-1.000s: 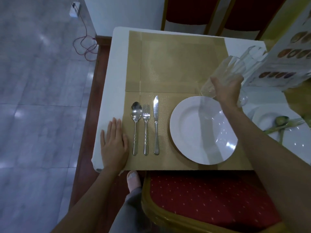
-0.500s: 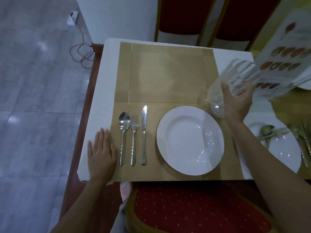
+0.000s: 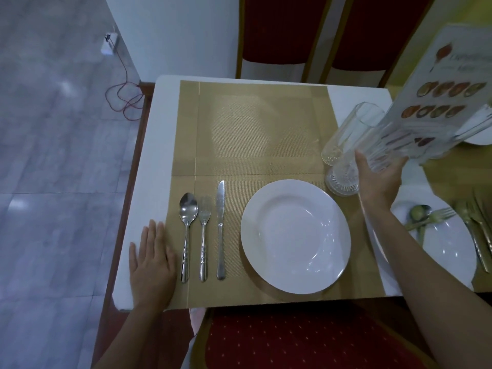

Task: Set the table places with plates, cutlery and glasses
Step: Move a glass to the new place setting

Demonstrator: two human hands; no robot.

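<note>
A white plate [image 3: 295,235] lies on the near gold placemat [image 3: 234,291]. To its left lie a spoon [image 3: 187,230], a fork [image 3: 204,235] and a knife [image 3: 220,230], side by side. My right hand [image 3: 378,179] is shut on a clear ribbed glass [image 3: 354,166], tilted, its base low over the mat just beyond the plate's upper right. A slimmer clear glass [image 3: 348,129] leans close behind it; whether my hand holds that one too is unclear. My left hand [image 3: 151,265] rests flat on the white tablecloth [image 3: 149,182], fingers apart, holding nothing.
A second gold placemat [image 3: 255,129] lies bare at the far side. A standing menu card [image 3: 442,102] rises right of the glasses. Another white plate [image 3: 450,251] with cutlery lies at the right. Red chairs stand behind the table [image 3: 277,30] and in front [image 3: 292,342].
My right hand has brought the glass down and nearer, from above the plate's far rim to low over the mat at the plate's upper right. The left hand stays flat.
</note>
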